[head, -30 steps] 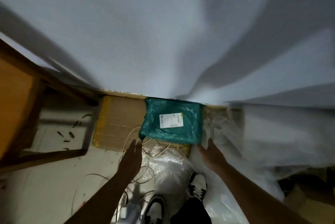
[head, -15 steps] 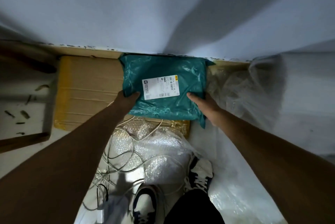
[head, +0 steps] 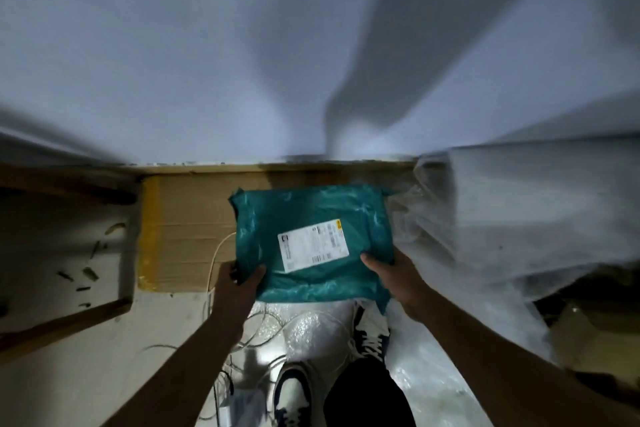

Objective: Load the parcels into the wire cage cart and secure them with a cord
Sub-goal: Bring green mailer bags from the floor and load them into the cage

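A teal plastic parcel (head: 311, 219) with a white shipping label is lifted off a flat cardboard box (head: 194, 219) that lies by the wall. My left hand (head: 239, 284) grips the parcel's near left corner, thumb on top. My right hand (head: 391, 274) grips its near right edge, thumb on top as well. A thin white cord (head: 216, 253) trails from the box down past my left hand to a loose tangle on the floor. No wire cage cart is in view.
Bubble wrap (head: 311, 329) lies on the floor by my shoes. Crumpled clear plastic sheeting (head: 467, 236) is piled to the right. A wooden frame (head: 62, 322) stands at the left. A white wall (head: 242, 63) rises just behind the box.
Both hands reached the teal parcel, closed on its near corners and lifted it toward me off the cardboard box. The camera view shifted with the movement.
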`<action>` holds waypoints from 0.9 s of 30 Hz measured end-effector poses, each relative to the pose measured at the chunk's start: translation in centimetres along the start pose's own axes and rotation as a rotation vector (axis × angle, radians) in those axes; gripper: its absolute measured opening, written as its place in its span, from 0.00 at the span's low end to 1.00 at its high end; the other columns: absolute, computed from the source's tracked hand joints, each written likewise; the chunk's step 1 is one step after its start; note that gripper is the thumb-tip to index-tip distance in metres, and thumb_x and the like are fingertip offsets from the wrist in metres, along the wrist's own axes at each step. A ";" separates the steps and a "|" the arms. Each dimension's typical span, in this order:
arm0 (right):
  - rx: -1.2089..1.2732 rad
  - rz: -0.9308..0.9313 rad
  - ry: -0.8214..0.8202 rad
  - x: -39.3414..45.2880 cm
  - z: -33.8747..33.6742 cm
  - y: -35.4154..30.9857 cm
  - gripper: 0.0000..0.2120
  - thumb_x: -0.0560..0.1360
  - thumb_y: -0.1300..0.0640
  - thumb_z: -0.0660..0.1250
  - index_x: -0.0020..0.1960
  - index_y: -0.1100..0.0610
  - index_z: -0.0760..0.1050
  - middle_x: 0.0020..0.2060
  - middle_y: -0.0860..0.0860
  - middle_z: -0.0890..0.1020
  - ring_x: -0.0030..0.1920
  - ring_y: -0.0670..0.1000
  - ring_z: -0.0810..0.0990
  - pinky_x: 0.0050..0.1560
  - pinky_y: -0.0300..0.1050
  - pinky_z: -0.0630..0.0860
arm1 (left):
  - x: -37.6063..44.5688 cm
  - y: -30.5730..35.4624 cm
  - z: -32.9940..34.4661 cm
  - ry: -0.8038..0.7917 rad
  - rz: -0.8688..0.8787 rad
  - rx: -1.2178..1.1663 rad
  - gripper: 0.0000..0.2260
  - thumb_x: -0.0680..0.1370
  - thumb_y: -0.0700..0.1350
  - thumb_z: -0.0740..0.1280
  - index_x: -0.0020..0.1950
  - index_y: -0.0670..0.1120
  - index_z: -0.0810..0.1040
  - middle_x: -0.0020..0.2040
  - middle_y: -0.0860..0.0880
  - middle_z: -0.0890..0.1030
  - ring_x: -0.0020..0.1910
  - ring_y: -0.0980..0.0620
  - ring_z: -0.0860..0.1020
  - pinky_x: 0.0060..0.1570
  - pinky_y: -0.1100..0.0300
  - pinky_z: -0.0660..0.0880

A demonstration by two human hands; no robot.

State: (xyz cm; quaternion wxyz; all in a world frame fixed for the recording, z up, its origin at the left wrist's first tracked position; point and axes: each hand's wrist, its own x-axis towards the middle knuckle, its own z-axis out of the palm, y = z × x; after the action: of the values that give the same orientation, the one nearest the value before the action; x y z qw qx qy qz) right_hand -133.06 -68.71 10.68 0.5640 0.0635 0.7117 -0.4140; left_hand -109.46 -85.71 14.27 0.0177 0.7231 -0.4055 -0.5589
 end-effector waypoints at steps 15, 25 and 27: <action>0.381 -0.250 0.592 -49.8 -14.4 -9.4 0.19 0.76 0.47 0.73 0.64 0.48 0.74 0.56 0.50 0.83 0.54 0.54 0.82 0.55 0.52 0.83 | -43.4 20.1 -0.7 -0.464 0.669 0.288 0.17 0.79 0.48 0.72 0.63 0.48 0.71 0.54 0.48 0.79 0.49 0.50 0.80 0.45 0.55 0.80; 0.858 -0.315 1.130 -78.8 -24.8 12.5 0.17 0.77 0.47 0.72 0.64 0.51 0.78 0.54 0.52 0.86 0.53 0.54 0.85 0.58 0.56 0.82 | -74.2 7.8 11.1 -0.941 1.056 0.655 0.18 0.76 0.49 0.74 0.64 0.51 0.74 0.57 0.48 0.81 0.55 0.44 0.81 0.58 0.43 0.79; 0.916 -0.299 1.240 -82.8 -25.4 17.9 0.15 0.77 0.48 0.72 0.62 0.50 0.78 0.51 0.50 0.86 0.49 0.49 0.86 0.51 0.48 0.84 | -78.5 3.1 12.9 -1.020 1.081 0.709 0.16 0.76 0.48 0.74 0.61 0.51 0.75 0.55 0.47 0.82 0.53 0.43 0.81 0.56 0.44 0.79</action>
State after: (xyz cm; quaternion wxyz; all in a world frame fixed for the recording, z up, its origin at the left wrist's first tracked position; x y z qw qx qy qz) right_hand -112.70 -9.16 72.75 -0.0802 0.4127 0.6559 -0.6269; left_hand -125.41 -34.70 73.24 -0.1313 0.0483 -0.8082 -0.5720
